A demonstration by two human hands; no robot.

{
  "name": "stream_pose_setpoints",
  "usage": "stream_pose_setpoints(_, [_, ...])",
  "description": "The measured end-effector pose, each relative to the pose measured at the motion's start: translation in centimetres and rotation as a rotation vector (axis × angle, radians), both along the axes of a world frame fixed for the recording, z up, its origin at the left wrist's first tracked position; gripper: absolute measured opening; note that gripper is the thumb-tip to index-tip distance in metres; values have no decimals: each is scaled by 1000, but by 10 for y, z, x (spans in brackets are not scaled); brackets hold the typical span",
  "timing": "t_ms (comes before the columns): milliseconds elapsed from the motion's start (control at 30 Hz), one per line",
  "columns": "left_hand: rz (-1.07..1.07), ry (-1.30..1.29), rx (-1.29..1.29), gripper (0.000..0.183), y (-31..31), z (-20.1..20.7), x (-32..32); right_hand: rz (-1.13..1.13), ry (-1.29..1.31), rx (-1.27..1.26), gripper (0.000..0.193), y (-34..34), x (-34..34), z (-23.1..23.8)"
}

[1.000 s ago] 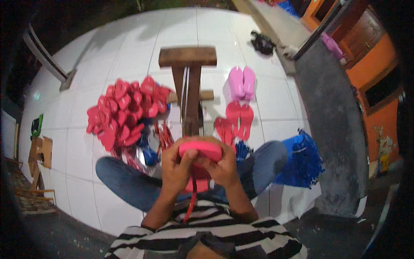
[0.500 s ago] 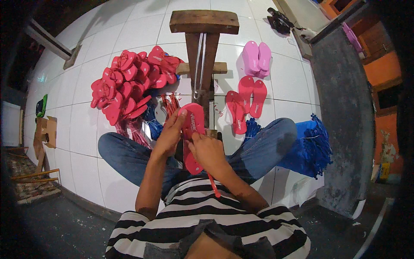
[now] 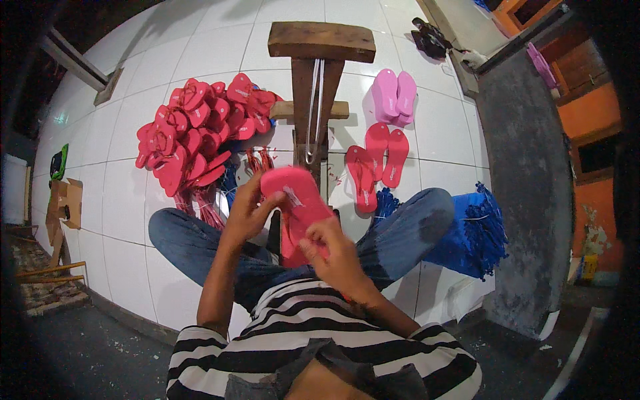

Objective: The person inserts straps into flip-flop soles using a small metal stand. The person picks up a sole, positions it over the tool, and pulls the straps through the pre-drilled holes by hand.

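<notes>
Red flip-flop sole (image 3: 305,201) is gripped by left hand (image 3: 250,212), apparently for steadiness; right hand (image 3: 335,253) is curled, its hold indeterminable

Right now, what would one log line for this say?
left hand: holding red sole; right hand: at its nearer half; ahead: wooden stand; floor left: red footwear pile

The hands (image 3: 249,212) are bare, the shirt (image 3: 313,328) black-and-white striped with a grey collar (image 3: 399,383), the jeans (image 3: 188,232) blue.
</notes>
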State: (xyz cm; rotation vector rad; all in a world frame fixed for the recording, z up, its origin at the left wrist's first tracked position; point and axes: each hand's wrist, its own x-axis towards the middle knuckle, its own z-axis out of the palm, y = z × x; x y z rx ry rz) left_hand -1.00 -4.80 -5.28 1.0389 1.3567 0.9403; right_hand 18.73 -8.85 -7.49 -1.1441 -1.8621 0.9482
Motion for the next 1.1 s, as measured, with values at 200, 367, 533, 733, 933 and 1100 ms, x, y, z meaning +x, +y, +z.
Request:
stream_pose_setpoints(200, [-231, -131, 968, 35, 16, 7, 11, -159, 238, 362, 32, 47, -1, 36])
stream_pose_setpoints(367, [-91, -143, 1073, 28, 22, 24, 24, -142, 122, 554, 31, 64, 3, 60])
stream_pose_setpoints(533, [13, -104, 1264, 34, 43, 28, 18, -108, 141, 696, 22, 78, -6, 68])
stream_pose_setpoints(733, [135, -151, 1220, 40, 50, 40, 24, -143, 204, 655, 24, 84, -12, 68])
stream_pose_setpoints(933, [6, -94, 1223, 36, 54, 30, 11, -169, 262, 639, 18, 85, -12, 76])
stream_pose_setpoints(1100, [266, -131, 1004, 37, 37, 73, 35, -113, 230, 440, 18, 76, -11, 91])
